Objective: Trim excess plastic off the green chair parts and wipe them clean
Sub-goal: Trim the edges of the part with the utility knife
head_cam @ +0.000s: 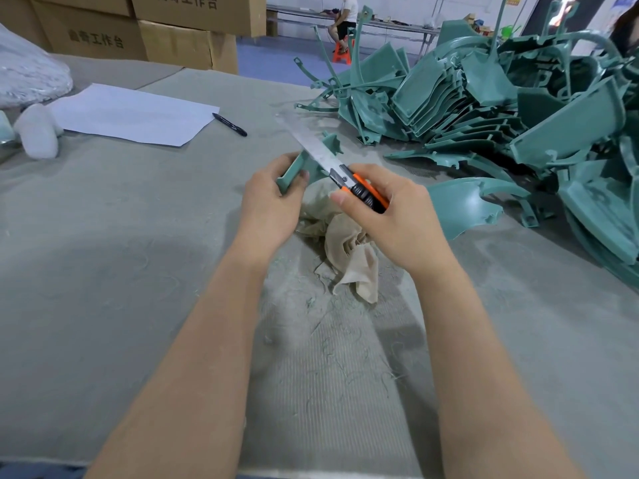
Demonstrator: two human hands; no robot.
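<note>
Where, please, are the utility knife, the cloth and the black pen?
utility knife (320, 150), head view, on the blade.
cloth (345, 243), head view, on its crumpled middle.
black pen (230, 124), head view, on the barrel.

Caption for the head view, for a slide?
Left hand grips green chair part; right hand holds utility knife against it.

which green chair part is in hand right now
The small green part gripped by the left hand, the knife in the right hand laid against it. The rest lie untouched in the pile.
</note>
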